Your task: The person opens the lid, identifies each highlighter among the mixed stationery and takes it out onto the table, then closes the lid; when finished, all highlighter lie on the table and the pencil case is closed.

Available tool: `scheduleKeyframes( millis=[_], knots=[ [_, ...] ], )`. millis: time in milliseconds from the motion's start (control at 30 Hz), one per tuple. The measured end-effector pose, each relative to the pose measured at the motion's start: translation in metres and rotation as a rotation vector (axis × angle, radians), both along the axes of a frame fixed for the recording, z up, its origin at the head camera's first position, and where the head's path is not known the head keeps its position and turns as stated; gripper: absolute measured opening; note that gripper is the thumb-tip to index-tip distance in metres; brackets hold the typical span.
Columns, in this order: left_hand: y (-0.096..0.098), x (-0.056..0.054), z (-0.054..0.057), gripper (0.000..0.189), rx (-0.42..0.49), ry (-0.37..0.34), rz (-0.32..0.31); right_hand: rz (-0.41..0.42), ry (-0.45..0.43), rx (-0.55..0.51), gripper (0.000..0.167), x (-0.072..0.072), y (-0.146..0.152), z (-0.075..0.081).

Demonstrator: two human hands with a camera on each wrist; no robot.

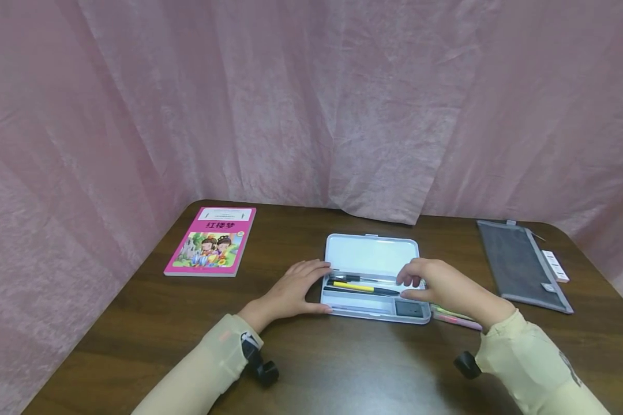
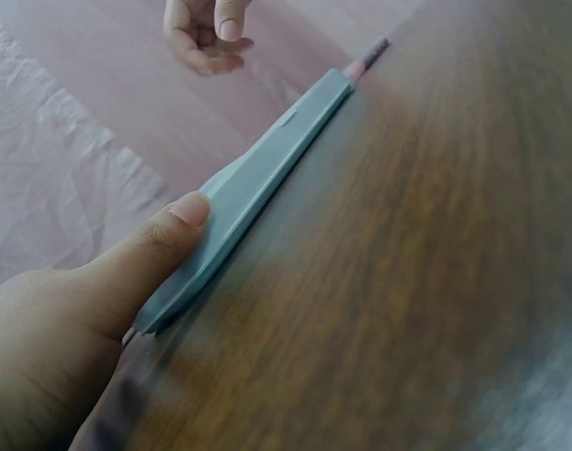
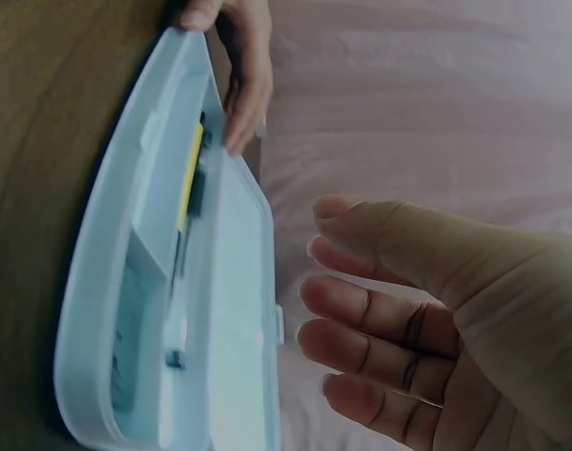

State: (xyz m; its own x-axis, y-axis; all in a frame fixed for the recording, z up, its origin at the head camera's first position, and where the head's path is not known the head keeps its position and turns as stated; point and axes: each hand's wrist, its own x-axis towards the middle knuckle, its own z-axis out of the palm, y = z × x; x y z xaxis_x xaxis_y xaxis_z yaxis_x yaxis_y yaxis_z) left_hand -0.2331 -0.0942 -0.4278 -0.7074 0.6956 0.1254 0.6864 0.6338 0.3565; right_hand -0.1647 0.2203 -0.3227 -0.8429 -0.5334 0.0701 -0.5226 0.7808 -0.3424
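Observation:
An opened pale blue pencil case [image 1: 371, 253] lies on the table with its lid folded back. My left hand [image 1: 293, 291] holds its left end, thumb on the front edge and fingers at the hinge side; in the left wrist view the thumb [image 2: 145, 249] presses the case's side. Inside lie a yellow-and-black pen [image 1: 354, 286], other dark pens and a dark rectangular block [image 1: 409, 309] in the front right compartment. Over the right end hovers my right hand [image 1: 431, 279], its fingers loosely bent. Nothing shows between thumb and fingers in the right wrist view [image 3: 408, 319].
Pink and green pens [image 1: 457, 321] lie beside the case's right end, partly under the right forearm. A pink book [image 1: 210, 242] is at the back left. Toward the right lie a grey mesh pouch [image 1: 521, 265] and a small white box [image 1: 555, 266]. A pink curtain [image 1: 291, 115] hangs behind the table.

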Motion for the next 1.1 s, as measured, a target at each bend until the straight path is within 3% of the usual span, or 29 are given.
scheduleKeyframes(
  millis=[367,633,1100],
  knots=[
    [0.001,0.000,0.000,0.085,-0.001,-0.004,-0.003,0.019,-0.100,-0.022,0.020,-0.005,-0.022,-0.013],
    [0.001,0.000,0.001,0.085,-0.005,0.003,0.000,0.059,-0.093,-0.018,0.017,-0.005,-0.034,-0.031],
    [-0.001,-0.001,-0.001,0.084,-0.003,0.016,-0.009,0.088,-0.055,0.065,0.013,-0.007,-0.044,-0.044]
  ],
)
